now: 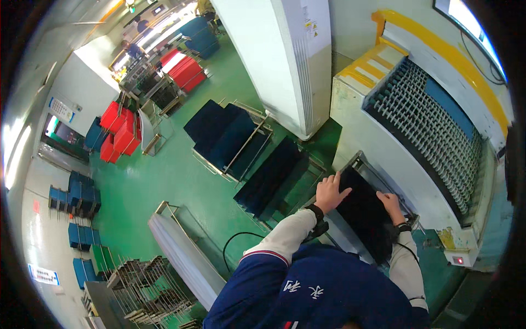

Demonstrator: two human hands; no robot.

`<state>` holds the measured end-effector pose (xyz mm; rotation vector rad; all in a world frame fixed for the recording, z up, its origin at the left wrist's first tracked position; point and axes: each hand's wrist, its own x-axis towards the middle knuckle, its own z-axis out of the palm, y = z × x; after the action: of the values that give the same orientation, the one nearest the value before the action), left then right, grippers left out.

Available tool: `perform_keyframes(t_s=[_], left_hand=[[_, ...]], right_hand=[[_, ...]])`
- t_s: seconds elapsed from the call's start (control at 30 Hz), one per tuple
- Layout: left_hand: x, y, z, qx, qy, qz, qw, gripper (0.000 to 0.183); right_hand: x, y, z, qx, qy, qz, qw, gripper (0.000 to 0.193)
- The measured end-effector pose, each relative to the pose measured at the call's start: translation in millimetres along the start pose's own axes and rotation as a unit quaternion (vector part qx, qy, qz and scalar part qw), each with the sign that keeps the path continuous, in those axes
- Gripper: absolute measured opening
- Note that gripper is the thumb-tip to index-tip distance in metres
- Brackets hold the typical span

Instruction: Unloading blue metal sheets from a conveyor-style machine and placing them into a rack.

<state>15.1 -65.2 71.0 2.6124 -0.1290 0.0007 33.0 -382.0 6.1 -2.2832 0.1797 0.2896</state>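
A stack of black, flat, sheet-like panels [361,211] lies tilted in a metal rack [359,159] in front of me. At its upper left edge rests my left hand [330,193], fingers stretched and apart, thumb reaching over the dark surface. My right hand [390,207] touches the opposite edge, its thumb spread away from the fingers. Both hands look open against the sides; the undersides of the fingers are hidden. Dark bands circle both wrists. My body covers the near end of the panels.
A machine with a roller conveyor [424,131] stands at the right. Racks of dark panels [230,137] and a white cabinet [285,66] stand ahead. Left are a white-covered rack [183,252] and metal racks [148,288]. Red panels [186,71] and a person [133,50] appear far off.
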Motion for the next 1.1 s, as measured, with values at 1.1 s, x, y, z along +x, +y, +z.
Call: perform_keyframes(t_s=[1.1], left_hand=[[-14.0,-15.3,-0.4,-0.034,0.045,0.010,0.998,0.080]], right_hand=[[-47.5,-76.2,-21.7,-0.240,0.185,-0.240,0.922,0.029]])
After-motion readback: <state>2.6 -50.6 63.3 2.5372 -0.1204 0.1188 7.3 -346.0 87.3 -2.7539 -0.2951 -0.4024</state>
